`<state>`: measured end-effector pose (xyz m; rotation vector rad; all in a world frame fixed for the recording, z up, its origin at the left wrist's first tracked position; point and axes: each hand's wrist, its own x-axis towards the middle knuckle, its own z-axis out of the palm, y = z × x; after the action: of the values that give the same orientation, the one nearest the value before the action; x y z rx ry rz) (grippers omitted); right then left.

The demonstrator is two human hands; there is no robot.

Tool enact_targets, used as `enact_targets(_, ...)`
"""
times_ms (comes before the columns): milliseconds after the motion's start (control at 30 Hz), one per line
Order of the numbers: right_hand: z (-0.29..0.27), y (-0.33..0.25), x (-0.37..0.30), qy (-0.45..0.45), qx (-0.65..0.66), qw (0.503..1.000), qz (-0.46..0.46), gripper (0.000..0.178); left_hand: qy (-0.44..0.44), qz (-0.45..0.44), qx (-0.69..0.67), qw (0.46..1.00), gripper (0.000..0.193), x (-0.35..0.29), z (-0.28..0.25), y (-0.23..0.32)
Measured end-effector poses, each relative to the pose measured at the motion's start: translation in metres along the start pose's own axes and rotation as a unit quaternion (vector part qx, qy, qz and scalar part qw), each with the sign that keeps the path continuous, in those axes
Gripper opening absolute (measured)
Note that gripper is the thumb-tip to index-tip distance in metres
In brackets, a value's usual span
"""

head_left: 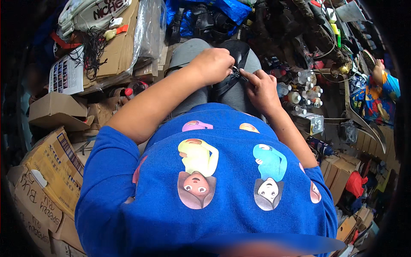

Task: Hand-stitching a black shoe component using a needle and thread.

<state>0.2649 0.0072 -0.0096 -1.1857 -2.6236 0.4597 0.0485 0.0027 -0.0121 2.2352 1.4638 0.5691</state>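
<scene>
A black strappy piece of footwear, which looks like a sandal (227, 83), lies across my grey-clad knees. My left hand (214, 65) is closed above its upper left side, fingertips pinched together. Something small and shiny shows at those fingertips, too small to name. From the other side my right hand (262, 89) grips the sandal's edge, its index finger pointing at the same spot and the other fingers curled. The two hands' fingertips nearly meet over a dark strap detail. The sandal's underside is hidden against my legs.
Small white-capped bottles (294, 97) cluster to the right of my knees. Flattened cardboard (120, 47) and a clear plastic sheet (150, 25) are stacked at the far left. An open carton (58, 113) and a yellow box (55, 165) sit nearer. Black shoes (205, 21) lie on blue plastic ahead.
</scene>
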Motion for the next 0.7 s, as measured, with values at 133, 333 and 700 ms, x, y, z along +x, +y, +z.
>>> enact_targets(133,0.003,0.003,-0.002,0.007,0.004,1.000,0.004,0.037,-0.028,-0.002,0.003,1.000,0.016,0.006,0.001,-0.002)
enact_targets(333,0.003,0.009,-0.004,0.016,0.019,1.000,0.002,0.037,-0.244,-0.136,-0.256,0.925,0.017,-0.024,-0.050,-0.005)
enact_targets(700,0.004,0.003,-0.002,0.023,0.027,0.999,-0.007,0.035,-0.005,-0.029,0.026,0.999,0.017,-0.001,0.009,0.006)
